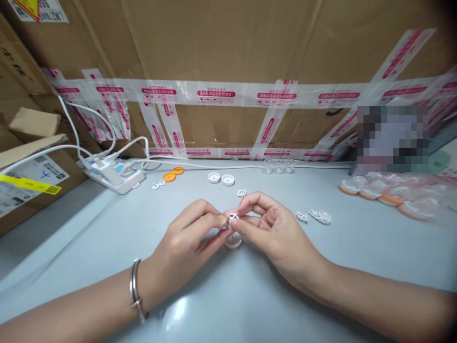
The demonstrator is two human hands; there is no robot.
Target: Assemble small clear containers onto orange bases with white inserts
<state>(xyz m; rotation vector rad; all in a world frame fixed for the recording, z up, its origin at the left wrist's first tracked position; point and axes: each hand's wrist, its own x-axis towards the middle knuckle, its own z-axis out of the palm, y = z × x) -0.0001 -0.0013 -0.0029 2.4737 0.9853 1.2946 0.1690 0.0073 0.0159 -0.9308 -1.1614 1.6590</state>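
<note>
My left hand and my right hand meet at the middle of the pale table. Their fingertips pinch together on a small white perforated plastic piece. Just below the fingers sits a small clear round ring or cap, partly hidden by my hands; whether it rests on the table or is held I cannot tell. A metal bangle is on my left wrist.
Loose white perforated discs lie right of my hands, another just behind. Two white caps, orange rings, clear cups, a white power strip and orange-based clear lids stand further back. Taped cardboard walls the rear.
</note>
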